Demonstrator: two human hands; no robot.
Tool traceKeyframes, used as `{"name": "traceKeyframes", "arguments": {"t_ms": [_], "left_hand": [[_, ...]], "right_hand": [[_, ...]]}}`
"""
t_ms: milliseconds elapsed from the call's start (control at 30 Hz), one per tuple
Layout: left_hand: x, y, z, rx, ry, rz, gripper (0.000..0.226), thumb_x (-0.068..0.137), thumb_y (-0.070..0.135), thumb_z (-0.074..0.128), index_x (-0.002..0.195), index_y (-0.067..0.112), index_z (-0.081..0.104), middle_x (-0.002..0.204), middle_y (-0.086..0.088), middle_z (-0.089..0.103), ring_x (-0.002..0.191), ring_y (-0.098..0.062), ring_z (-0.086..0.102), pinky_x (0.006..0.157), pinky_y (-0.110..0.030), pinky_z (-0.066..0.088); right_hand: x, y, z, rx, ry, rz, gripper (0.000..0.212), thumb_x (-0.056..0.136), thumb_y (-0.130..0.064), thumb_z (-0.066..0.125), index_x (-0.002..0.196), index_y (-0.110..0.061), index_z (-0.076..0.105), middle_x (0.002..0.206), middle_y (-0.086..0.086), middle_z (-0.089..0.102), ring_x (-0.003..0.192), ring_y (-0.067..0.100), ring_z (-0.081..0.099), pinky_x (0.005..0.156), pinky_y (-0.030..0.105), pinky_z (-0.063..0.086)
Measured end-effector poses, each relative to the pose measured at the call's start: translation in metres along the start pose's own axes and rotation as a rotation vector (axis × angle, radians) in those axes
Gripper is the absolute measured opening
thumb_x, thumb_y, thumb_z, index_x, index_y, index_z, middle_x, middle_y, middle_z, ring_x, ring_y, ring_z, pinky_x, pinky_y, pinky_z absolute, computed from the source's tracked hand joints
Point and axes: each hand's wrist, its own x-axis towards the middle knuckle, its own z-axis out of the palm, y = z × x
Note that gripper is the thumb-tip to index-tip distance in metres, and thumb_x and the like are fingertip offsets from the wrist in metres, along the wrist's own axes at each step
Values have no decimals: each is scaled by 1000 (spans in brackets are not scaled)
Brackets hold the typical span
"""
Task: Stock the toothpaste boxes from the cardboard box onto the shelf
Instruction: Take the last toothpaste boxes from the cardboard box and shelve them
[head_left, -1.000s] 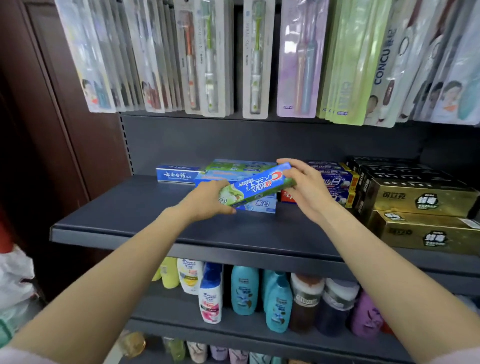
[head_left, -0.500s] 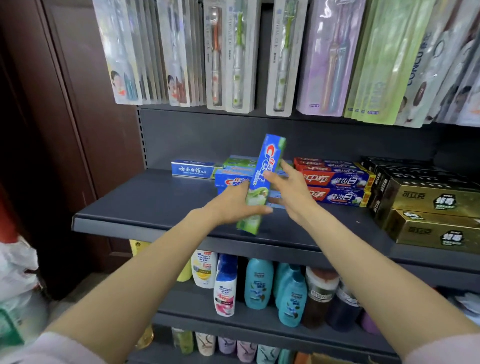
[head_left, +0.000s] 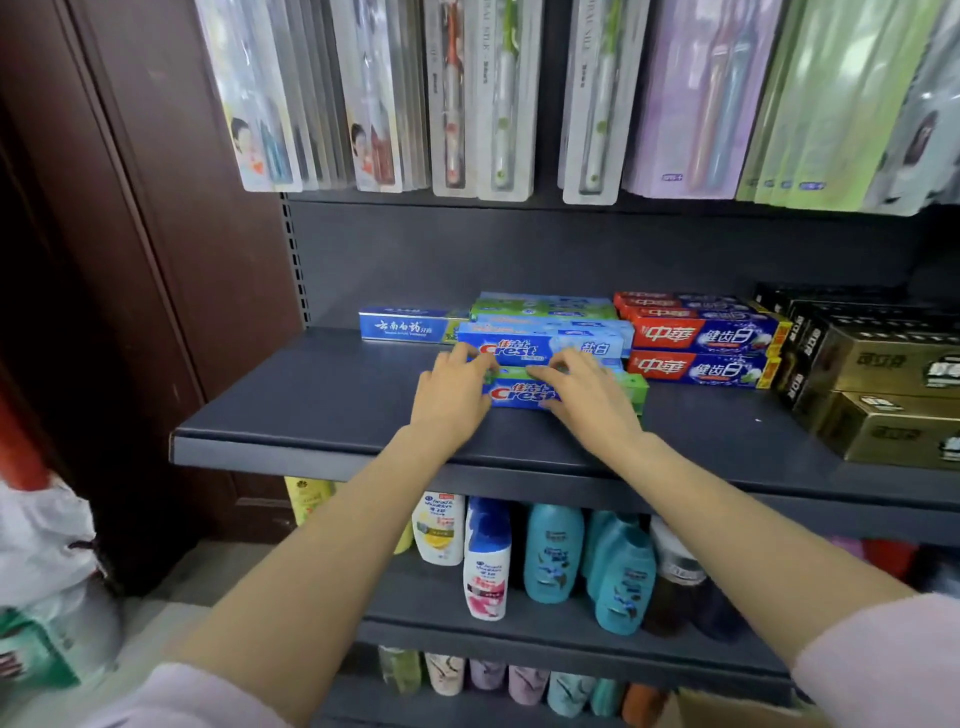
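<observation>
Hands first: the left hand (head_left: 452, 397) and the right hand (head_left: 587, 400) both lie on the front Crest box (head_left: 519, 395), which sits flat and lengthwise on the shelf (head_left: 322, 395). The left hand covers the box's left end, its fingers bent over the top edge; the right hand rests on the right half, fingers spread and lightly curled over the top. Neither seems to lift; my reading is a light hold that squares the box into line, though the grip's firmness cannot be told. Both forearms reach up and forward from the bottom of the view, sleeves pushed back near the elbows.

Behind this box, touching or nearly so, stands a stack of Crest boxes (head_left: 545, 345). Right of the stack are red-and-blue boxes (head_left: 701, 353); further right, gold boxes (head_left: 883, 395). Left of the stack lies a blue box (head_left: 405, 327).

Judged from this, one more box is all but placed. A corner of the cardboard box (head_left: 727, 709) shows below; its contents are hidden, so how many remain cannot be told.
</observation>
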Motion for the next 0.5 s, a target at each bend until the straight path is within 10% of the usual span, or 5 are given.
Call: {"name": "traceKeyframes", "arguments": {"t_ms": [200, 500], "left_hand": [[5, 0, 8, 30, -30, 10, 44, 94, 16, 48, 137, 22, 42, 137, -6, 45, 123, -26, 46, 96, -42, 41], [-10, 48, 16, 74, 133, 36, 39, 94, 16, 43, 132, 21, 48, 129, -5, 51, 121, -26, 43, 94, -35, 36]], "right_hand": [[-9, 17, 6, 78, 62, 13, 51, 89, 2, 50, 137, -13, 46, 126, 7, 49, 114, 26, 48, 93, 35, 43], [-32, 22, -29, 333, 32, 62, 46, 89, -9, 57, 134, -14, 49, 129, 4, 49, 121, 22, 48, 101, 35, 40]]}}
